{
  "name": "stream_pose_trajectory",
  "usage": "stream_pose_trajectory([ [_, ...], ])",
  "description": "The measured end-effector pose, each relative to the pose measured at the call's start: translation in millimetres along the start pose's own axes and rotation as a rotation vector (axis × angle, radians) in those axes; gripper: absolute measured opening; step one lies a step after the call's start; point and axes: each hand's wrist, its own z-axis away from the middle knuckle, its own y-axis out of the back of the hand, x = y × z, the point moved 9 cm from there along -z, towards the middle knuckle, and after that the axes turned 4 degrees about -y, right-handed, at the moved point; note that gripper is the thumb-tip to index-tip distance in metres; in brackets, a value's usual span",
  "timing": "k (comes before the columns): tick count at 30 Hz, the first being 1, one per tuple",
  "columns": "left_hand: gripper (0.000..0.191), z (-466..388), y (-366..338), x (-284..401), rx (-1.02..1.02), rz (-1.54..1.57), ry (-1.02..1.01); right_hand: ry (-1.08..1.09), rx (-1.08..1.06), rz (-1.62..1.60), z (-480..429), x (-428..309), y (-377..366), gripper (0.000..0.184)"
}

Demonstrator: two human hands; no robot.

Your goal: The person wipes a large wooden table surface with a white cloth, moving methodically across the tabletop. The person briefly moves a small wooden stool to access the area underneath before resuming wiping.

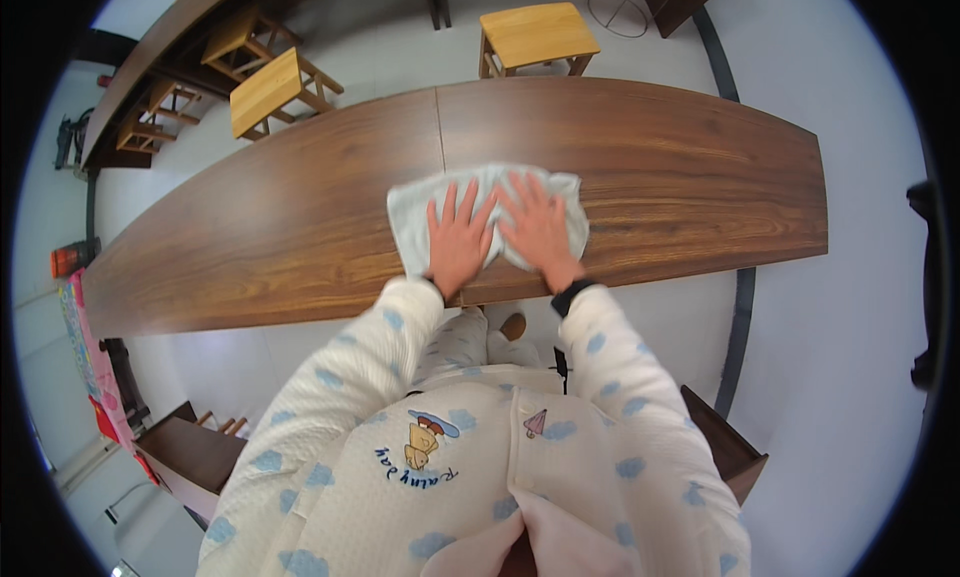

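A pale, whitish cloth lies spread on the brown wood-grain table, near its front edge and across the lower part of a seam in the top. My left hand rests flat on the left half of the cloth, fingers spread. Flat on its right half is my right hand, its fingers apart too. The two hands are side by side, with the index fingertips close together. Neither hand grips the cloth. The cloth's underside is hidden.
Beyond the table's far edge stand a wooden stool and another wooden stool. A second long table is at the upper left. Dark low furniture stands behind me on the left. The white wall is at the right.
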Motion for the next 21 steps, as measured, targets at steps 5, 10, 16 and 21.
stream_pose_trajectory([
  [5,0.059,-27,-4,-6,0.013,-0.004,-0.018,-0.017,-0.014,0.031,-24,15,-3,0.066],
  [10,0.063,63,-18,34,-0.093,0.057,0.034,0.033,-0.106,-0.027,79,-9,5,0.066],
  [16,0.062,5,-27,31,-0.037,-0.02,0.099,0.056,-0.094,0.014,32,29,-6,0.067],
  [21,0.057,-80,-30,24,0.171,-0.097,0.154,0.108,0.005,0.036,-41,73,5,0.058],
])
